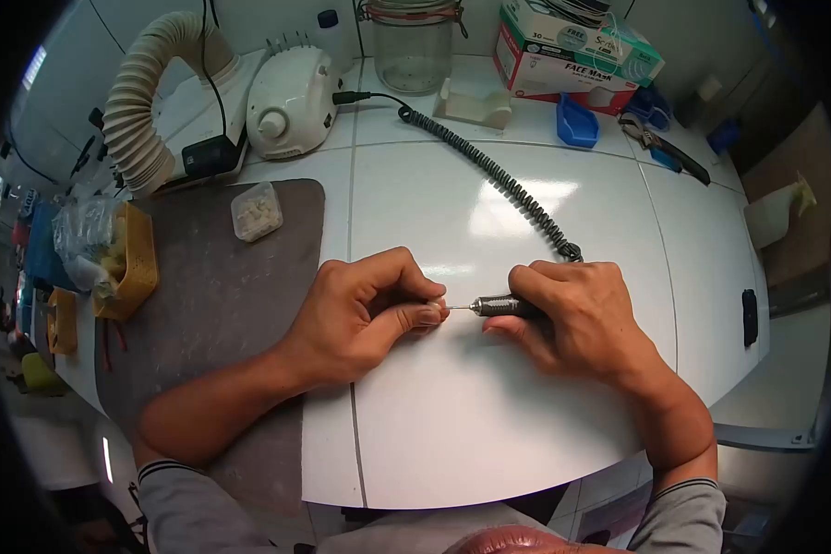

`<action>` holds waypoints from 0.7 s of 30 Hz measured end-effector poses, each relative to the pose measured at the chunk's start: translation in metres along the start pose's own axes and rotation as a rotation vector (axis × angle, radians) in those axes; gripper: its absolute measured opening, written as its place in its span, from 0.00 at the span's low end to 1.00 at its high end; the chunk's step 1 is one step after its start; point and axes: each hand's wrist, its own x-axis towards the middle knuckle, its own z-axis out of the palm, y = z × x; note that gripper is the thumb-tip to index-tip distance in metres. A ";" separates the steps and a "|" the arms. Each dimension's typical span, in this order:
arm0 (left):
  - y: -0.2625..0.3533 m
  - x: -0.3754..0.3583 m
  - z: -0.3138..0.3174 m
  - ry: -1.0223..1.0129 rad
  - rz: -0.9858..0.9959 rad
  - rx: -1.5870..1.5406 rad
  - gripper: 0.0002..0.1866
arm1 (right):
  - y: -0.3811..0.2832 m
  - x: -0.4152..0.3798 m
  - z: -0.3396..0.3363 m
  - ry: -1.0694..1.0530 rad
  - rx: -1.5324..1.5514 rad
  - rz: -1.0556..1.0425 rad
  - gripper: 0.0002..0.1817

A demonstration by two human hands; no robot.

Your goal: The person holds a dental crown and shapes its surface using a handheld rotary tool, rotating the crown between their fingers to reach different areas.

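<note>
While both forearms rest on the white tiled bench (489,425), the person's left hand (365,314) pinches a very small pale piece (437,304) between thumb and forefinger, the grip clamped together on it, just above the bench near its middle. What the piece is cannot be told; it is mostly hidden by the fingertips. The right hand (572,314) is closed pen-fashion around a slim dark metal rotary handpiece (503,306), whose thin needle-like bit (459,307) points left and meets or nearly meets the pinched piece. A black coiled cable (499,175) runs from the back of the handpiece across the bench to a rounded white motor control unit (291,97) at the far left. Beside that unit stands a beige ribbed suction hose (143,102). A grey mat (222,295) covers the bench's left part, bearing a small clear plastic box of pale bits (256,210). At the far edge stand a glass clip-top jar (413,46) and a cardboard box of face masks (572,55).

Judging by this pose, fine trimming or grinding of the piece is under way. The next move seems to call for a steady pinch and light, controlled pressure from the bit, keeping its tip clear of the fingertips.
</note>
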 end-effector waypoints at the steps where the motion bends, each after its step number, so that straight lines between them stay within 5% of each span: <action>1: 0.000 0.000 0.000 0.003 0.001 -0.002 0.04 | 0.000 0.000 0.000 -0.001 0.000 0.002 0.28; 21: -0.002 0.001 0.001 -0.019 0.027 0.011 0.07 | 0.000 0.000 -0.001 -0.011 0.008 0.009 0.28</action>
